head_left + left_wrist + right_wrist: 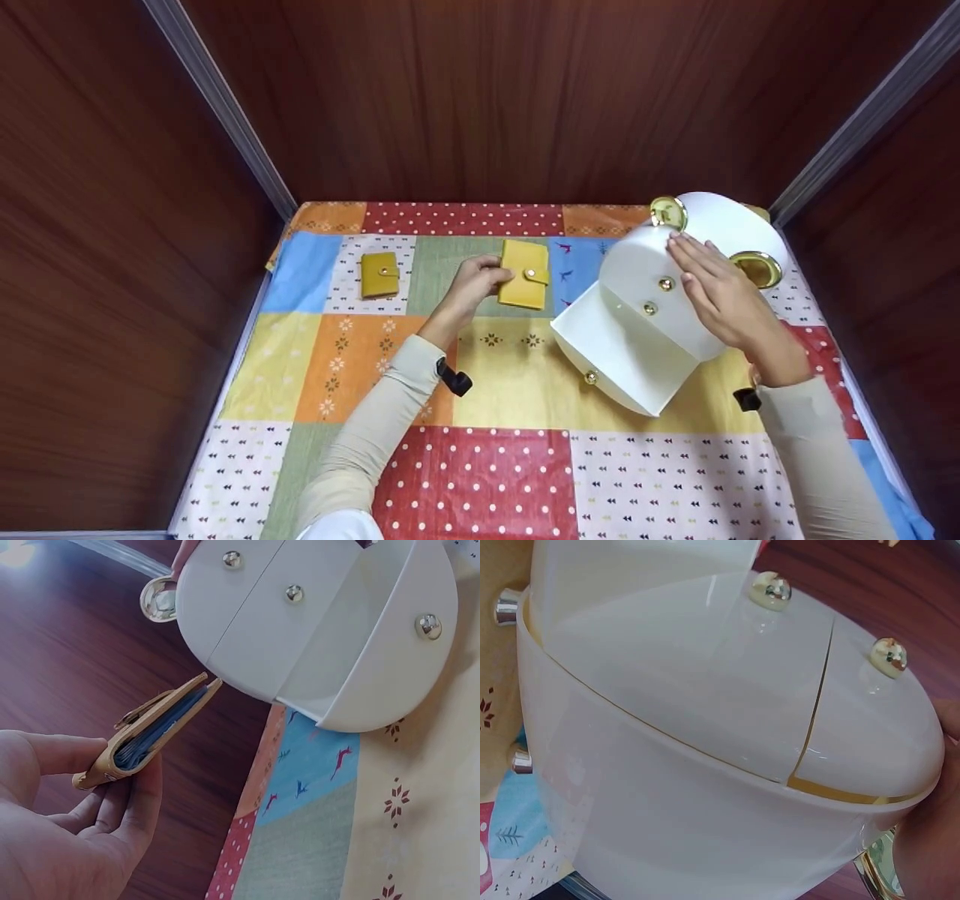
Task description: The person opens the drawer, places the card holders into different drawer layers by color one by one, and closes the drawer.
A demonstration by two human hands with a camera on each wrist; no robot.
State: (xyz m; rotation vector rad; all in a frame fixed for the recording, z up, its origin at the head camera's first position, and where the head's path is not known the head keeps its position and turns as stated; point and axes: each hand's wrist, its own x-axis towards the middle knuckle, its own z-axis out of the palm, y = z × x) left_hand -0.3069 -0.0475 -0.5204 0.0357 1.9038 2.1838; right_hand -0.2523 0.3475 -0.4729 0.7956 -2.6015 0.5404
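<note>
On patchwork cloth (525, 390): left hand (469, 289) pinches yellow wallet (524, 274); right hand (716, 289) flat on white box (637, 337).

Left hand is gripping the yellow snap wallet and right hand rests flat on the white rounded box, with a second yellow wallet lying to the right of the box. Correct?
Not quite. The second yellow wallet lies far left of the white rounded box, beyond the left hand. The head view shows it. That hand does grip the yellow snap wallet, and the right hand rests flat on the box.

Patchwork tablecloth (525, 390) — on it a small yellow wallet (379, 274), white bag (645, 337).
</note>
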